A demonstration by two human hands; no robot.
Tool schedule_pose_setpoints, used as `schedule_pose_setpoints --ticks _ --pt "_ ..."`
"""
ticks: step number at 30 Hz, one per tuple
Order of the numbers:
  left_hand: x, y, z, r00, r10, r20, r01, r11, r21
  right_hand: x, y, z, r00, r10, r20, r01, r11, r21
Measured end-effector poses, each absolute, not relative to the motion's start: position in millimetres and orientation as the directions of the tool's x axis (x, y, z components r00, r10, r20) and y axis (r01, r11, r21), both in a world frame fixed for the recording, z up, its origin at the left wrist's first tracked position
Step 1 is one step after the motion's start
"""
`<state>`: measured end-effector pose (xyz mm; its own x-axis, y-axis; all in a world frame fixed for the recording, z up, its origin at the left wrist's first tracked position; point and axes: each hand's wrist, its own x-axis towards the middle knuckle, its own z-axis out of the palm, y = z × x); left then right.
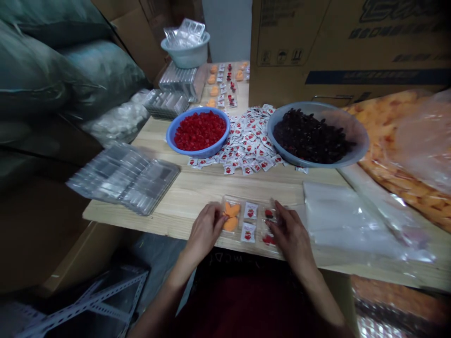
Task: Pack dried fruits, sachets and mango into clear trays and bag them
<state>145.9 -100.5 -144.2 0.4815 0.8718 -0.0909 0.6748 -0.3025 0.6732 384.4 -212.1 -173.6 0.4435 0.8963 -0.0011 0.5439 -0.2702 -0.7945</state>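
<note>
A clear plastic tray (254, 224) lies at the near edge of the wooden table (197, 188). It holds orange pieces (231, 217) on the left, two small white sachets (249, 220) in the middle and red bits (268, 226) on the right. My left hand (206, 231) grips the tray's left end, fingers curled over the orange pieces. My right hand (291, 234) rests on the tray's right end, fingers bent down onto the red bits.
A blue bowl of red pieces (199, 130), a heap of white sachets (248, 143) and a bowl of dark pieces (315, 136) sit behind. Stacked empty trays (128, 176) lie left, clear bags (345, 220) right, a bag of orange pieces (405, 141) far right, filled trays (225, 80) at the back.
</note>
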Motion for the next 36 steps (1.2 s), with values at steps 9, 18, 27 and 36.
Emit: schedule_pose_setpoints --ticks 9,18,27,36 --pt "147 -121 -148 0.463 0.798 -0.385 0.067 0.402 0.913 387 -224 -157 0.428 0.853 -0.299 -0.219 -0.223 -0.950" --pt "149 -128 -137 0.587 0.582 -0.562 0.005 0.692 0.722 394 -219 -132 0.303 0.900 -0.312 -0.356 -0.197 -0.914" --pt "147 -110 -151 0.221 0.733 -0.644 -0.173 0.679 0.714 430 -261 -135 0.567 0.824 -0.019 0.456 -0.333 -0.825" --pt "138 -99 -153 0.215 0.773 -0.597 -0.290 0.634 0.717 407 -255 -154 0.407 0.913 -0.037 0.893 -0.406 -0.195"
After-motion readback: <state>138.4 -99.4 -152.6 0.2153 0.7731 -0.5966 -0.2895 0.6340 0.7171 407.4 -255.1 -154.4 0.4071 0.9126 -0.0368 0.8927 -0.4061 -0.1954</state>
